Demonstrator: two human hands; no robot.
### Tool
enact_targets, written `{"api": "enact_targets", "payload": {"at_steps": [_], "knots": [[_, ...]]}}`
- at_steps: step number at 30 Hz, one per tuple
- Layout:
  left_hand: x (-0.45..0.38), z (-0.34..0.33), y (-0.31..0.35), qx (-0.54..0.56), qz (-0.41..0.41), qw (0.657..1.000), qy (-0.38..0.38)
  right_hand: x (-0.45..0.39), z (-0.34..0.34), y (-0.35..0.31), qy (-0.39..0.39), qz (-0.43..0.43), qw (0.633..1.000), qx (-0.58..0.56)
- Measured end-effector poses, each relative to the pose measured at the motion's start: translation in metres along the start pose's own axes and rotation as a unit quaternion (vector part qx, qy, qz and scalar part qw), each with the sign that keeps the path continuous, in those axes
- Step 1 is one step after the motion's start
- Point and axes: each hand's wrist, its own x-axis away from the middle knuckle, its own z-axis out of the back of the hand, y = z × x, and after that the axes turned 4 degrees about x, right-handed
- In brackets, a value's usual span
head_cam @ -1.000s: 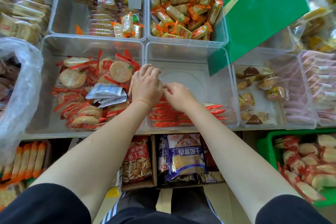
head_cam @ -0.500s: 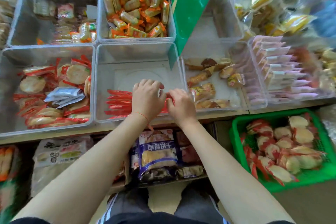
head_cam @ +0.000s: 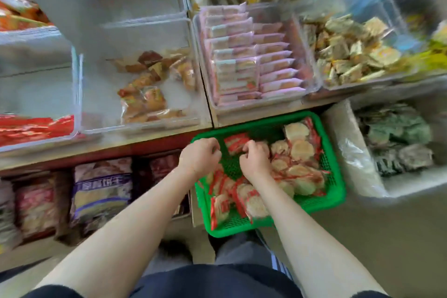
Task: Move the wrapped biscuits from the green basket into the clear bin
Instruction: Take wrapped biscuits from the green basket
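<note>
The green basket (head_cam: 336,176) sits low at centre right, holding several round biscuits in red-and-white wrappers (head_cam: 300,150). Both my hands are inside it. My left hand (head_cam: 200,156) hovers over bare green mesh at the basket's far-left corner, its fingers curled with nothing visible in them. My right hand (head_cam: 255,159) has its fingers curled onto a wrapped biscuit (head_cam: 235,144) at the back of the pile. The clear bin (head_cam: 77,94) stands on the shelf at far left, with red-wrapped biscuits (head_cam: 36,127) lying along its front wall.
Other clear bins line the shelf: brown pastries (head_cam: 147,94), pink packets (head_cam: 256,65), pale crackers (head_cam: 348,55). A plastic-lined tub (head_cam: 362,172) stands right of the basket. Bagged snacks (head_cam: 101,191) fill the lower shelf at left. The view is motion-blurred.
Both hands have left the clear bin and moved right and down into the green basket. The camera view swung right with them.
</note>
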Motion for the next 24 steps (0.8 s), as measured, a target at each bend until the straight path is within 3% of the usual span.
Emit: {"api": "enact_targets", "payload": {"at_steps": [5,11,17,22,24], "knots": [[-0.014,-0.029,0.015,0.017,0.081,0.988,-0.134,-0.026,0.003,0.033,-0.089,0.037,0.995,-0.004],[-0.018,-0.048,0.010,0.076,0.141,0.980,-0.122,-0.065,-0.009,0.024,-0.157,0.093,0.981,0.067],[-0.007,-0.063,-0.002,0.103,0.165,0.974,-0.117,-0.068,-0.018,0.027,-0.012,0.125,0.976,0.177],[-0.007,-0.066,-0.002,0.112,0.173,0.974,-0.096,-0.070,-0.017,0.043,0.049,0.148,0.980,0.121],[-0.011,-0.068,-0.002,0.128,0.184,0.972,-0.069,-0.069,-0.010,0.044,0.028,0.165,0.982,0.086]]}}
